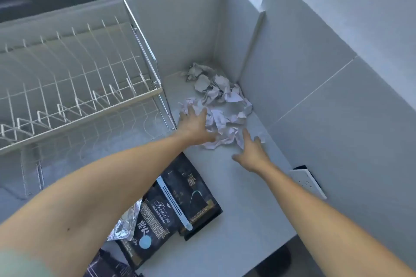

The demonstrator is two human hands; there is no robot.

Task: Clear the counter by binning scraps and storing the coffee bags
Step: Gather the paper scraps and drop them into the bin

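A heap of crumpled white paper scraps (221,101) lies in the far corner of the pale counter (238,220). My left hand (195,125) rests with spread fingers on the heap's left side. My right hand (252,150) lies flat with fingers apart at the heap's near right edge, touching the closest scraps. Neither hand holds anything. Near me, black coffee bags lie flat: one with a white clip strip (193,195), one labelled Blue Mountain (150,227), and a third (105,265) partly under my left arm. A crinkled silver foil scrap (125,225) sits beside them.
A white wire dish rack (74,87) stands on the left, its chrome frame close to my left hand. Grey tiled walls enclose the corner at the back and right. A white wall socket (308,183) sits low on the right wall. A dark window frame runs along the top.
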